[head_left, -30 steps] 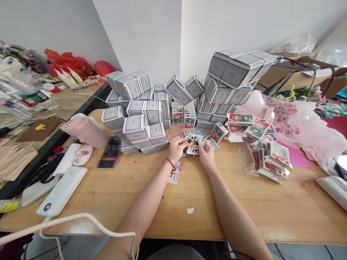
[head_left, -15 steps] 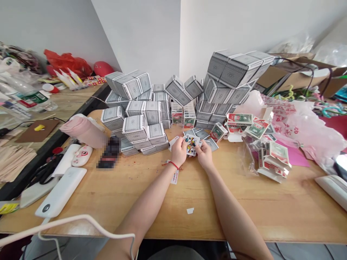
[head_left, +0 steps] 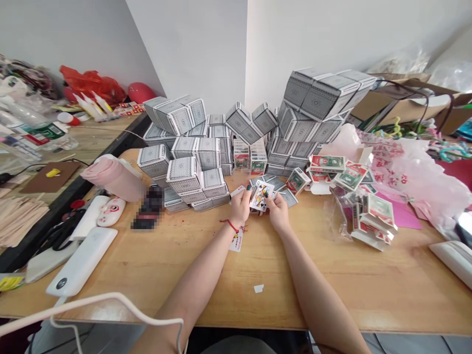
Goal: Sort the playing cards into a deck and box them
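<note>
At the far left, a plastic bottle (head_left: 53, 132) lies on a side surface, with a bundle of wooden sticks (head_left: 21, 217) nearer the person. Next, along the left of the wooden table (head_left: 177, 275), come a white power bank (head_left: 83, 261), a pink roll (head_left: 112, 178) and a dark, pixelated item (head_left: 148, 210). Right of these stands a stack of grey patterned blocks (head_left: 184, 173). Then the left hand (head_left: 241, 205), a red string (head_left: 231, 225) at its wrist, pinches the left side of some playing cards (head_left: 260, 195), thumb on top; a joker card (head_left: 236, 243) lies flat just below that wrist. The playing cards are above the middle of the table, between both hands, a queen facing up. The right hand (head_left: 279, 210) grips their right side, its thumb also on the face. A white scrap (head_left: 258, 288) lies nearer the person. Further right, a red-and-green card box (head_left: 298, 181) leans behind the right hand, and opened boxes (head_left: 378, 209) lie piled near crumpled plastic bags (head_left: 416, 169)
</note>
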A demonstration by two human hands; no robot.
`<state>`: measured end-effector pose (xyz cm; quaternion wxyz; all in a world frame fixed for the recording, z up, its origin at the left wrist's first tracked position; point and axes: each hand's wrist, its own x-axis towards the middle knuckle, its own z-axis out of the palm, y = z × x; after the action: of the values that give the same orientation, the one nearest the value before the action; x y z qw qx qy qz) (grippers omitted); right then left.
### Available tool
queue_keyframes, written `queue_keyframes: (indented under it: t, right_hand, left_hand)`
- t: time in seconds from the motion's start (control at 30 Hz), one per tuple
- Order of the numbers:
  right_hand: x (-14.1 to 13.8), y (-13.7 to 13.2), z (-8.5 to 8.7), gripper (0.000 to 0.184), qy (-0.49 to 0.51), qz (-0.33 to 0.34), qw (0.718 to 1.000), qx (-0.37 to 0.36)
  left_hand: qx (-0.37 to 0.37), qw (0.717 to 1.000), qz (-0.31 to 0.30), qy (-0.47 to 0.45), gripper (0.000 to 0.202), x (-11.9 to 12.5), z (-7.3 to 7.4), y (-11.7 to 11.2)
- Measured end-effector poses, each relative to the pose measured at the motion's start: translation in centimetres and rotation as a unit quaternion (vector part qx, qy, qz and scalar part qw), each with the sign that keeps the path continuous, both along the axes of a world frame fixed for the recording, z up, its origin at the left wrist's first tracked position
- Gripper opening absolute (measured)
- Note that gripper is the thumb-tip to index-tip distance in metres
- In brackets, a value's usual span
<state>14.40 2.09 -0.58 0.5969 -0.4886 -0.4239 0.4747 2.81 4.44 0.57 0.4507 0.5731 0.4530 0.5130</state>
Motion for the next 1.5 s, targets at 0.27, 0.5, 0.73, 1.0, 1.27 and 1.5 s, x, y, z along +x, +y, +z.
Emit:
queue_keyframes:
  t: [0.27, 0.5, 0.73, 1.0, 1.27, 1.5]
  right_hand:
    - [0.2, 0.2, 0.0, 0.028, 0.034, -0.043, 0.998, 0.01]
    - [0.2, 0.3, -0.1, 0.031, 0.044, -0.038, 0.998, 0.009]
    - [0.4, 0.4, -0.2, 0.03, 0.035, -0.049, 0.998, 0.004]
    - [0.4, 0.4, -0.3, 0.03, 0.01, -0.049, 0.999, -0.004]
    - [0.3, 0.3, -0.1, 0.029, -0.007, -0.041, 0.999, -0.001]
    - [0.4, 0.3, -0.5, 0.03, -0.022, -0.054, 0.998, -0.011]
  left_hand:
    - [-0.014, 0.993, -0.12, 0.003, 0.029, -0.8, -0.1, 0.1]
    - [0.034, 0.993, -0.096, 0.062, 0.028, -0.7, -0.3, 0.4]
    - [0.068, 0.995, -0.063, 0.044, 0.025, -0.7, -0.7, 0.7]
    - [0.073, 0.995, -0.045, 0.045, 0.026, -1.0, -0.9, 0.8]
    - [0.185, 0.969, 0.02, 0.165, 0.022, -0.8, -0.9, 0.3]
    - [0.234, 0.941, 0.071, 0.232, 0.023, -0.7, -1.1, 0.4]
